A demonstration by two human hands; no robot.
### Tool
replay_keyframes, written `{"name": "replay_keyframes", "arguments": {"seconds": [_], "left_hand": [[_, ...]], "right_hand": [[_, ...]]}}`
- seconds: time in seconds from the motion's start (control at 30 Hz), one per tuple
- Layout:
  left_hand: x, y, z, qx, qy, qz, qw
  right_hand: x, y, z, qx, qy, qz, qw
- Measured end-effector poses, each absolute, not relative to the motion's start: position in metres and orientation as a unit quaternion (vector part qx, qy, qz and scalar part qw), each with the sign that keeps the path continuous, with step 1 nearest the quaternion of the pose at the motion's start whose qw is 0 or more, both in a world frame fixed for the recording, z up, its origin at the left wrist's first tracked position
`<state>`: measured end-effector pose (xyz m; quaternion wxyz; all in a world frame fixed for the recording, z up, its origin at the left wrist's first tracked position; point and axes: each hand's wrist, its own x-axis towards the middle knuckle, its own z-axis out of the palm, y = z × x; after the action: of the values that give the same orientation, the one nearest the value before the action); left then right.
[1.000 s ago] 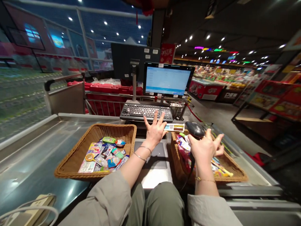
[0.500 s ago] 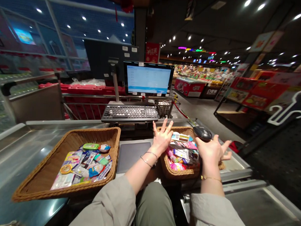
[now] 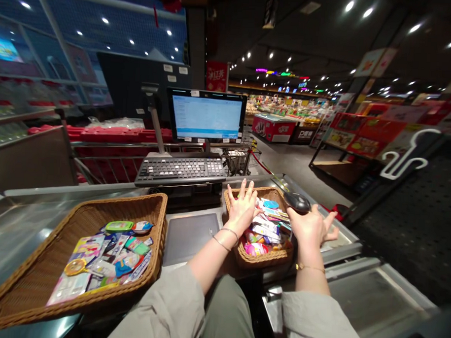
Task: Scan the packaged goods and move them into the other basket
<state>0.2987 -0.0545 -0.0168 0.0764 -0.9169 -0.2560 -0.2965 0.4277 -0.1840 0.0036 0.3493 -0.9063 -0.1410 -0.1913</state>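
My left hand [image 3: 242, 207] is open with its fingers spread, lying over the left part of a small wicker basket [image 3: 261, 259] full of colourful snack packets [image 3: 265, 228]. My right hand [image 3: 312, 226] hovers over the right side of that basket. It grips a black barcode scanner [image 3: 297, 202] between thumb and palm, with the other fingers splayed out. Both wrists wear thin bracelets.
A larger wicker basket [image 3: 40, 271] with several flat packets sits at the left on the steel counter [image 3: 8, 240]. A dark scan plate [image 3: 188, 234] lies between the baskets. Behind stand a keyboard [image 3: 181, 170], a lit monitor [image 3: 207, 116] and a wire trolley [image 3: 242, 159].
My view has swung to the right. My left hand came away from beside the keyboard and settled over the right basket's packets. The right hand kept hold of the scanner.
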Motion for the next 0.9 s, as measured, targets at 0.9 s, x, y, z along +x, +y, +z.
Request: {"name": "replay_keyframes", "arguments": {"seconds": [0.9], "left_hand": [[0.043,0.017,-0.009,-0.821,-0.468,-0.285,0.161]], "right_hand": [[0.224,-0.060,0.033,-0.847,-0.411,-0.124,0.314]]}}
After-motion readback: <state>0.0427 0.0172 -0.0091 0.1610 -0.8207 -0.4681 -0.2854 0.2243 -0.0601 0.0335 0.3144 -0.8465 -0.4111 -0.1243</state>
